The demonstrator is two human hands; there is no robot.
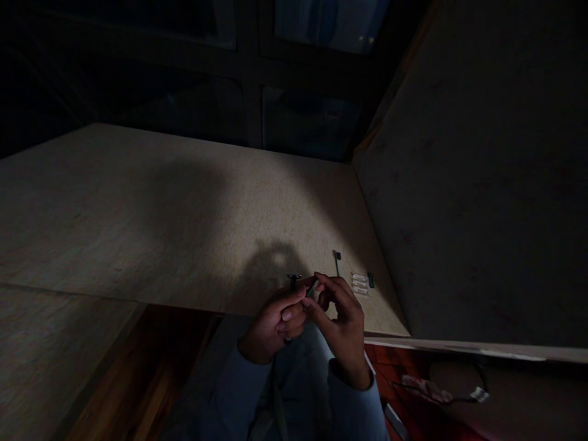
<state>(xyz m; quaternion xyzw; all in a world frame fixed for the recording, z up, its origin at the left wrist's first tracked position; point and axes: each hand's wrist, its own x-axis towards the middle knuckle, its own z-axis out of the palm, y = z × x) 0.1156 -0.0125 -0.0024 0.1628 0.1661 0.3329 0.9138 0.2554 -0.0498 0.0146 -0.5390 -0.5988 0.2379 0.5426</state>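
The scene is dim. My left hand (274, 323) is closed around a thin dark tool (293, 280) whose top sticks up above the fingers. My right hand (342, 318) pinches a small thin greenish piece (312, 288) at its fingertips, right beside the tool's top. Both hands are held together just over the near edge of a pale wooden tabletop (160, 226). Light blue sleeves cover both forearms.
On the tabletop to the right of my hands lie a small dark-headed pin (337, 260), a small clear packet (359, 283) and a tiny green part (370, 280). A pale panel (478, 184) rises at the right. Dark windows stand beyond the table; cables lie on the floor at lower right.
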